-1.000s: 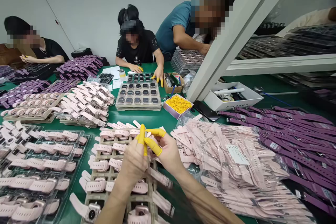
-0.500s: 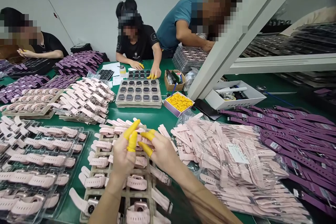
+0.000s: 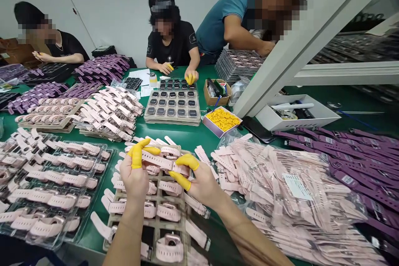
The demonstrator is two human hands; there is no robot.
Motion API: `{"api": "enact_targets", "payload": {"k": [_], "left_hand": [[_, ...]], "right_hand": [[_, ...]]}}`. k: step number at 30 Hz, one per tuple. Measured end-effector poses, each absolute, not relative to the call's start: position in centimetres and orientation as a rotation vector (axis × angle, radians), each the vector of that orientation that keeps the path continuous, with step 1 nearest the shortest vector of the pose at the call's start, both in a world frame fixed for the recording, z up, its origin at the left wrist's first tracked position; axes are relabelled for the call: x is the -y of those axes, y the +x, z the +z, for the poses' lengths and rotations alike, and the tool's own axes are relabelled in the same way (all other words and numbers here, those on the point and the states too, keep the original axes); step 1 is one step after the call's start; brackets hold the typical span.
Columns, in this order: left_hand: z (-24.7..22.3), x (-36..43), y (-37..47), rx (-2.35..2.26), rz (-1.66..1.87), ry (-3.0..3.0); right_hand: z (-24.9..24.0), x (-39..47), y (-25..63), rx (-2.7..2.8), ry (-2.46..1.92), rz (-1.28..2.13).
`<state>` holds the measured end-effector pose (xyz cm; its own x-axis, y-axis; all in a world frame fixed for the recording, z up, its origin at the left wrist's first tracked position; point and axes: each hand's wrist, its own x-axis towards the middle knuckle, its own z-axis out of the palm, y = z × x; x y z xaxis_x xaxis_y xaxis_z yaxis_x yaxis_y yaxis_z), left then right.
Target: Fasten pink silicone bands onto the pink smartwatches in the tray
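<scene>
A pale pink watch strap with a row of holes is stretched level between my hands. Yellow finger cots cover the thumb and forefinger of each. My left hand pinches the strap's left end. At its other end, near a small metal piece, the finger and thumb of my right hand grip it. Right below lies a beige compartment tray of watches with pink straps, such as the watch in its front row. Whether a watch body hangs on the held strap cannot be made out.
Stacked clear trays of pink-strapped watches stand left. Bagged pink straps and purple straps lie right. Beyond are a box of yellow finger cots, a tray of watch faces and a slanted white post. Three co-workers sit or lean opposite.
My hands have moved apart, and the pink strap now shows stretched between them. The whole view has shifted slightly. The middle co-worker's hand has lifted a little over the far tray.
</scene>
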<state>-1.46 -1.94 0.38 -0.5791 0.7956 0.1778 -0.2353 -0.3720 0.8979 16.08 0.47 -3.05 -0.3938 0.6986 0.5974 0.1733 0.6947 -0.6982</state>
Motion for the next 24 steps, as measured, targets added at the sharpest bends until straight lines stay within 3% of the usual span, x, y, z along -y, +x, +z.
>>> {"api": "enact_targets", "payload": {"k": [16,24], "left_hand": [[-0.3,2.4,-1.4,-1.231,1.781,0.934],[0.0,3.1,-0.5,-1.114,1.25,1.589]], "right_hand": [[-3.4,-1.0,16.1,1.946,-0.538,0.657],[-3.1,-0.9,16.1,1.566,-0.693,1.087]]}}
